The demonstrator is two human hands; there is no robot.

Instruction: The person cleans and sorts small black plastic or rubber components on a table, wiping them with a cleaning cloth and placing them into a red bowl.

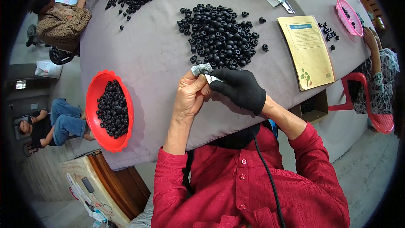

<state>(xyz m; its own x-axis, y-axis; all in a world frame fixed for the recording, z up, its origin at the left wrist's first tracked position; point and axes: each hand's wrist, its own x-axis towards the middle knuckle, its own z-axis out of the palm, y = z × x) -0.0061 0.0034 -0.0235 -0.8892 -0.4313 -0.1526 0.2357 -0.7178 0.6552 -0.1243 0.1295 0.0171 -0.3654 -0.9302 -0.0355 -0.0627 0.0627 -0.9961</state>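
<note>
The left hand (193,89) is bare and pinches narrow, with a small black piece (205,72) between its fingertips, as far as I can see. The right hand (241,89), in a black glove, is closed in to the same point; whether it also grips the piece or only presses it, I cannot tell. This piece is just at the near edge of the heap (223,38), above the grey cloth (156,59).

To do this step well, I think the left fingers should keep the piece steady, while the right hand works with small, even pressure. It would be wise to stay low over the cloth, because such a round piece can easily roll away.

The piece is mostly covered by fingers and wraps, so its direction and long axis I cannot tell. In the heap, similar pieces look nearly round, and their hollow ends point many different ways
</note>
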